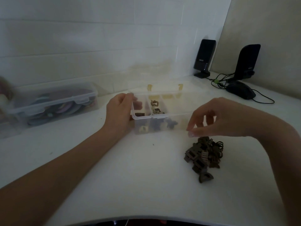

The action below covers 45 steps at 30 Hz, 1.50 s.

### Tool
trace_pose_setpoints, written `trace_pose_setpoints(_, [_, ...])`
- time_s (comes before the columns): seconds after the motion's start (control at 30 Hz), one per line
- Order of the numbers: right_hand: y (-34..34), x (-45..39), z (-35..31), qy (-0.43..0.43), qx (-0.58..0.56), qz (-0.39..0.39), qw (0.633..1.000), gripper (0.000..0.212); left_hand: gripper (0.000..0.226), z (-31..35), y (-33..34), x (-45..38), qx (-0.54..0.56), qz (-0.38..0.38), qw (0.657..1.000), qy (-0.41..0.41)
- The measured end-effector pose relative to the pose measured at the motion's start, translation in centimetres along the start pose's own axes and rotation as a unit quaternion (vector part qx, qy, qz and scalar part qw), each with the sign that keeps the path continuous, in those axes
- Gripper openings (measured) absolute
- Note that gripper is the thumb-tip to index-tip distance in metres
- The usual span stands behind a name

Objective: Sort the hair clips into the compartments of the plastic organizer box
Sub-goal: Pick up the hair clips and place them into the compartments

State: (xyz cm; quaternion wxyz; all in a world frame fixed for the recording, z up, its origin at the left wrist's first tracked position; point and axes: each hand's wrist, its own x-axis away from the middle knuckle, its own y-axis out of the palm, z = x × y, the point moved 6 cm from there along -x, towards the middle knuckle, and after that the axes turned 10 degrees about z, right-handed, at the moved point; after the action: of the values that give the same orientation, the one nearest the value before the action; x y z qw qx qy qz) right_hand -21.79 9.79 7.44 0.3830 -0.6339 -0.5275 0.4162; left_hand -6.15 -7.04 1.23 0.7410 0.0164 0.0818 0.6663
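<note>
A clear plastic organizer box [171, 115] stands open on the white desk, its lid raised at the back. Its left compartments hold a few brown and beige hair clips [155, 108]. My left hand [119, 111] grips the box's left wall, fingers curled over the rim. A pile of brown hair clips [204, 156] lies on the desk in front of the box's right end. My right hand [216, 119] hovers just above that pile, fingers curled downward with thumb and fingertips close together over the top clip; whether they pinch it is unclear.
A closed clear storage box [53, 103] with colourful items sits at the far left. Two black speakers [204, 57] [247, 61], a black mouse [241, 89] and cables lie at the back right. The desk's front edge runs along the bottom.
</note>
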Motion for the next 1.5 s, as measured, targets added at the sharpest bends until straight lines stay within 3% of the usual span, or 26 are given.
trace_pose_setpoints(0.1, [1.2,0.3,0.6,0.027,-0.008,-0.078,0.997,0.02,0.024,0.2,0.1,0.2,0.003,-0.002,1.0,0.002])
trace_pose_setpoints(0.2, [1.9,0.6,0.8,0.039,0.011,-0.12,0.992,0.015,0.024,0.5,-0.1,0.3,-0.008,0.005,1.0,0.019])
trace_pose_setpoints(0.43, [2.6,0.5,0.1,0.023,0.023,-0.127,0.991,0.004,0.026,0.9,0.0,0.5,-0.016,0.005,0.999,0.051])
trace_pose_setpoints(0.57, [2.0,-0.1,-0.3,-0.012,-0.01,-0.074,0.997,0.013,0.024,0.9,-0.2,0.2,-0.049,0.012,0.996,0.076])
trace_pose_setpoints(0.87, [0.0,-0.6,-1.6,-0.071,-0.11,0.097,0.987,0.007,0.024,0.9,0.0,0.4,-0.051,0.01,0.996,0.067])
trace_pose_setpoints(1.03, [-0.6,-0.7,-2.4,-0.062,-0.123,0.324,0.936,0.002,0.023,1.1,0.0,0.5,-0.058,0.008,0.994,0.088])
trace_pose_setpoints(1.1, [0.5,-0.9,-3.0,-0.06,-0.093,0.369,0.923,0.002,0.022,1.3,0.1,0.7,-0.076,0.005,0.99,0.119])
trace_pose_setpoints(1.23, [1.9,-1.9,-4.0,-0.098,0.023,0.418,0.903,0.005,0.021,1.4,0.4,0.8,-0.083,-0.007,0.985,0.152])
trace_pose_setpoints(1.4, [2.2,-2.4,-2.0,-0.059,0.048,0.408,0.91,0.018,0.021,1.4,0.4,0.9,-0.081,-0.003,0.988,0.135])
trace_pose_setpoints(1.5, [1.9,-2.1,-1.7,-0.079,0.037,0.39,0.917,0.029,0.021,1.2,0.4,0.8,-0.075,-0.006,0.991,0.115])
